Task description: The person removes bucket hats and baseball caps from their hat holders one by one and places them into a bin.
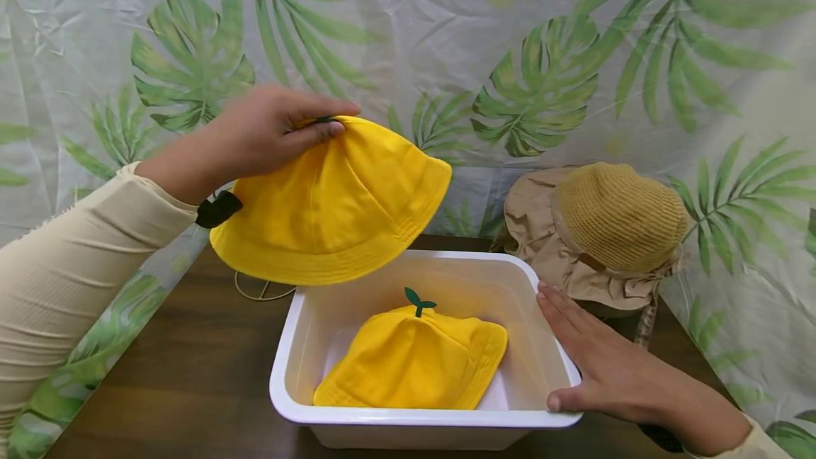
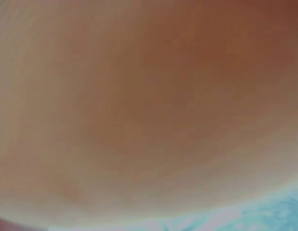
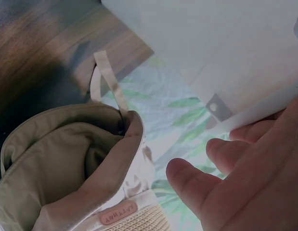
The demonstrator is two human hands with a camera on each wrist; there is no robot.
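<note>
Leafy backdrop [image 1: 395, 27], dark table [image 1: 178, 346], and you've got a yellow hat [image 1: 338, 211] in the air

So the hat's up in your left hand [image 1: 280, 126], thumb and fingers pinched together on the top of the crown, with a bit of dark green poking out right by your fingertips. It hangs brim down, tilted, over the back left corner of the white tub [image 1: 421, 416]. Can't tell from this angle whether the brim touches the rim.

Second hat [image 1: 414, 360], same yellow, sits inside the tub, kinda slumped, its green sprout [image 1: 418, 301] sticking up.

Your right hand [image 1: 612, 367] isn't clamped on anything: fingers pretty straight, laid along the tub's right side, thumb apart from them at the front right corner.

Behind that side you've got a knit hat [image 1: 621, 214] up against a beige hat [image 1: 532, 232] with a ruffly brim and a strap [image 1: 645, 324] dangling. Right wrist cam catches a little tag [image 3: 118, 212] on the knit, lettering too fuzzy for me. Your left wrist cam is mostly a skin-toned blur, so no help there. Oh, and a thin cord [image 1: 264, 296] loops out just left of the tub.
</note>
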